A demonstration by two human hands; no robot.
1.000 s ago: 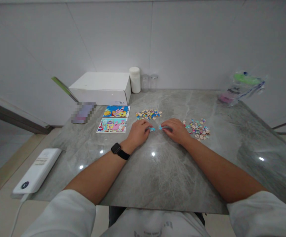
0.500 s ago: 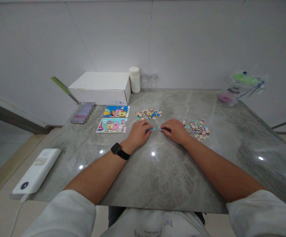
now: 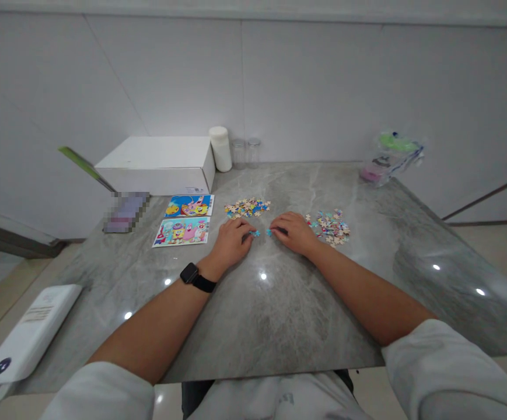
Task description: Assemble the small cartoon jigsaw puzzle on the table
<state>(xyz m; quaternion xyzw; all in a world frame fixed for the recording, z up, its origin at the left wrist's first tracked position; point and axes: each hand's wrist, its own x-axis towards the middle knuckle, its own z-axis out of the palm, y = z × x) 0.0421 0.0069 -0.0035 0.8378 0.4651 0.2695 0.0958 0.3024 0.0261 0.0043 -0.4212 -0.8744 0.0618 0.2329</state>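
My left hand [image 3: 232,240] rests on the grey table with its fingers closed on a small blue puzzle piece [image 3: 257,233]. Facing it, my right hand [image 3: 293,232] pinches another blue piece [image 3: 269,232]; a narrow gap separates the two pieces. One pile of puzzle pieces [image 3: 247,207] lies just beyond my left hand, and a second pile [image 3: 332,226] is to the right of my right hand. Two cartoon picture cards, an upper blue one [image 3: 189,206] and a lower light-blue one [image 3: 182,232], lie left of my left hand.
A white box [image 3: 157,164], a white bottle [image 3: 220,149] and two clear glasses [image 3: 245,154] stand along the wall. A blurred-out item [image 3: 126,212] is at the left edge, a white power bank [image 3: 30,335] nearer. A plastic bag [image 3: 391,158] sits back right.
The view has shifted, so the table and things on it appear further left. Both hands keep nearly the same pose, each still at its blue piece.
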